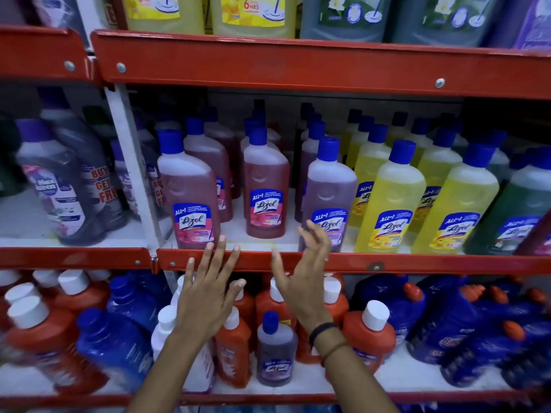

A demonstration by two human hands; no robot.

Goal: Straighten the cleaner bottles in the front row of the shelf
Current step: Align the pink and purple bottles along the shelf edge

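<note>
- A red metal shelf (298, 262) fills the frame, its middle tier stocked with blue-capped cleaner bottles standing in rows behind the red front lip.
- Two yellow bottles (390, 204) stand upright toward the right end of the front edge, with a green bottle (518, 216) just beside them at the right edge of the frame.
- At the left end of the front row, a pink bottle (190, 198) leans slightly; a second pink bottle (265, 189) stands set back from the lip.
- A lavender bottle (328, 198) stands at the front edge, mid-shelf.
- The left hand (205, 296) is raised before the lip, fingers spread wide, holding nothing.
- The right hand (304, 278), loosely open and empty, reaches toward the lavender bottle's label; whether the fingertips touch it is unclear.
- Dark bands (325, 332) circle the right wrist.
</note>
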